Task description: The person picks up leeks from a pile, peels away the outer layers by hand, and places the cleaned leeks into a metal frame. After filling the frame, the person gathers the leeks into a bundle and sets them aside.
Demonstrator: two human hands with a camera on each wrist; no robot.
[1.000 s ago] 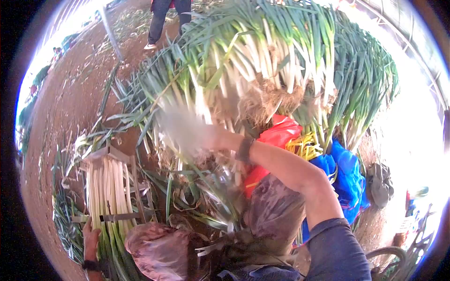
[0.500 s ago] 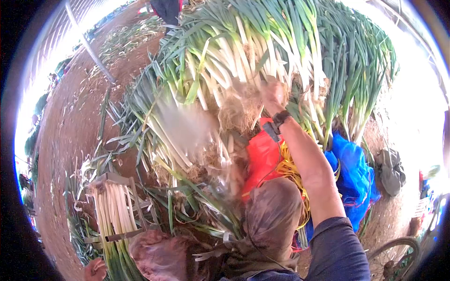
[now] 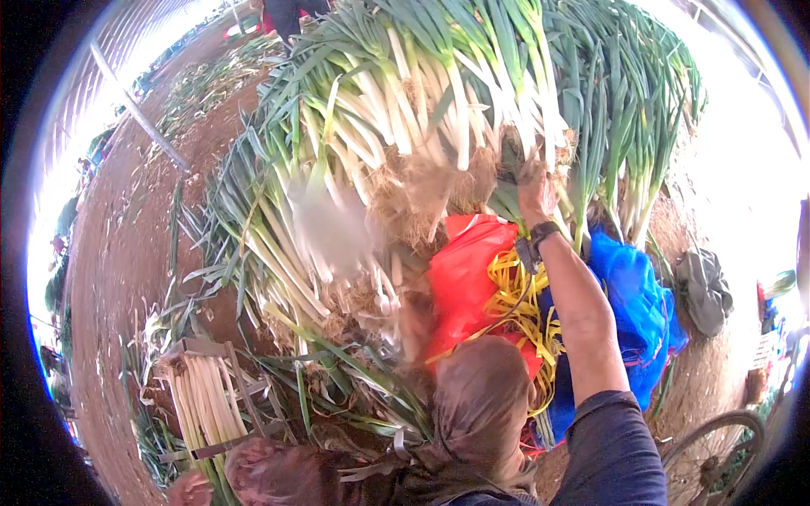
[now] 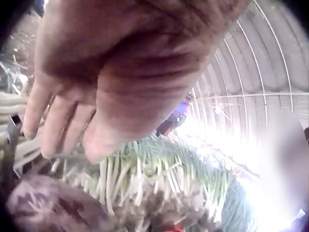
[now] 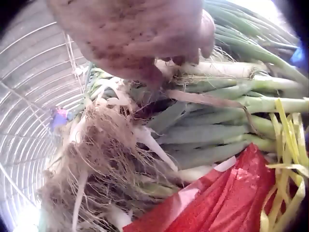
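A big pile of long green onions (image 3: 430, 93) lies in front, white stems and hairy roots (image 5: 104, 145) toward me. My right hand (image 3: 537, 192) is among the root ends at the pile's near right side. In the right wrist view, its fingers (image 5: 193, 53) curl over a white green onion stem (image 5: 227, 69), and the palm side is hidden. My left hand (image 4: 130, 82) is beside my knee, palm showing, fingers extended and holding nothing. Close by, a bundle of cleaned green onions (image 3: 201, 392) lies in a metal frame (image 3: 240, 384).
A red bag (image 3: 464, 278) and yellow straps (image 3: 510, 295) lie between my right knee (image 3: 481, 379) and the pile. Blue netting (image 3: 629, 295) and a grey-green cloth item (image 3: 704, 291) sit at right. A wheel (image 3: 717, 455) stands lower right, and a person (image 3: 287, 13) at the far edge.
My right hand has gone from the pile's left part to its right part, at the root ends. The left hand has come off the bundle's leaves, lower in view.
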